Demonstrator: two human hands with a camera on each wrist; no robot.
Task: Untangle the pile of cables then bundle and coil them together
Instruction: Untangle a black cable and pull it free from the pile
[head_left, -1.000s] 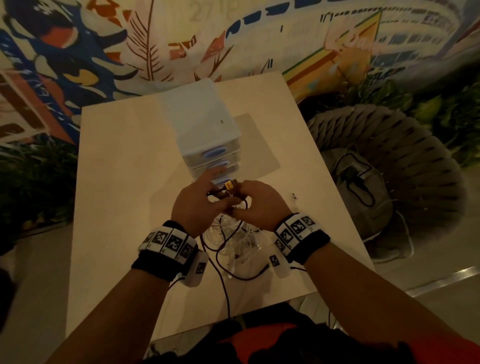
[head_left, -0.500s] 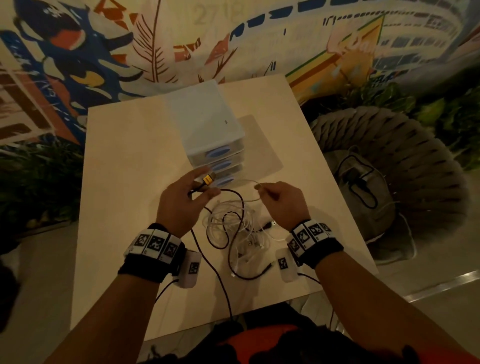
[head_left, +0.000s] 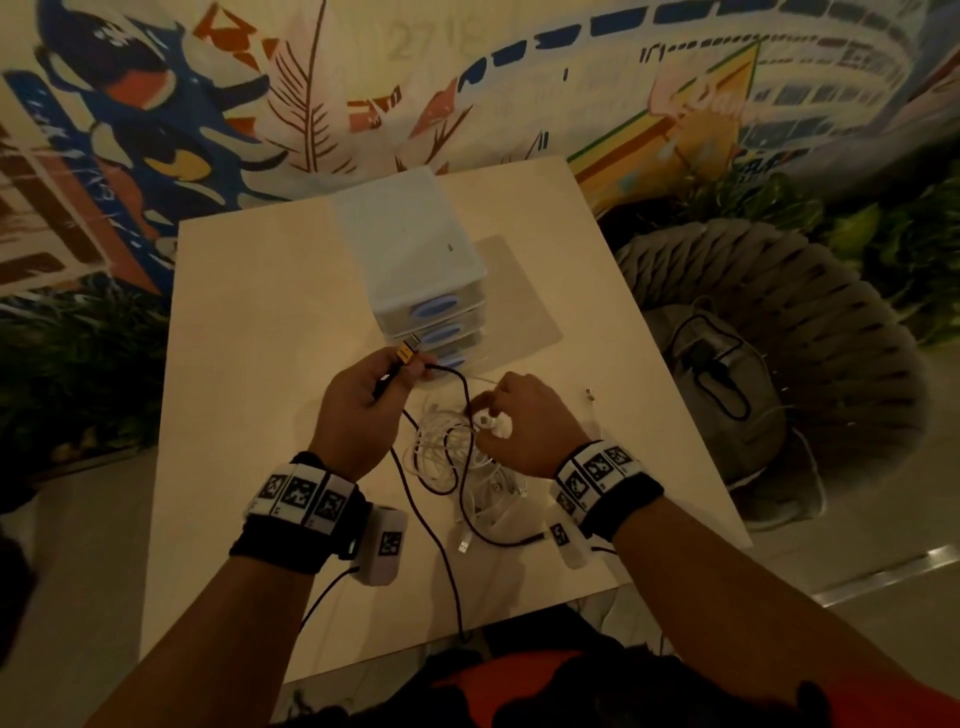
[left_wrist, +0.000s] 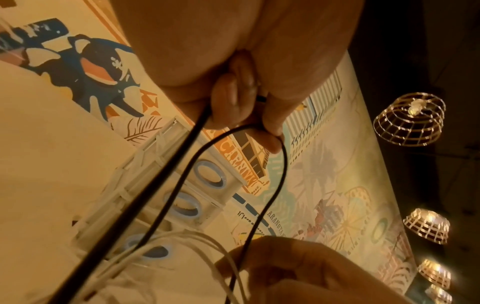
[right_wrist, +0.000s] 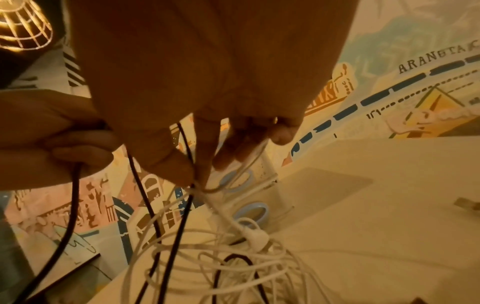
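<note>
1. The left hand (head_left: 358, 410) is curled round the black cable (head_left: 462, 395) just behind its yellow-tipped USB plug (head_left: 408, 351), which pokes up past the fingers toward the drawer unit (head_left: 415, 260).
2. The right hand (head_left: 519, 421) hangs over the cable pile (head_left: 457, 457), its thumb and fingertips (right_wrist: 182, 170) pinching a white cable (right_wrist: 228, 218) where it crosses the black one.
3. From the left hand the black cable arches across to the right hand, drops into the pile, then loops out on the side of the pile away from the drawer unit and runs off the near edge of the bench (head_left: 249, 364).
4. The pile lies on the bench between the two hands, on the person's side of the drawer unit; it is a loose tangle of thin white leads with black loops threaded through it.
5. A white plug (right_wrist: 257, 238) sits at the top of the tangle, and a silver-ended white plug (head_left: 464, 545) lies at the pile's near fringe.
6. A small loose connector (head_left: 589, 393) rests on the bench to the right of the pile.
7. The bench is pale and smooth; the white drawer unit has blue oval handles.
8. Behind the drawer unit is a painted mural wall (head_left: 311, 104); to its right stands a woven chair (head_left: 805, 338). Wire-cage lamps (left_wrist: 409, 119) glow overhead.
</note>
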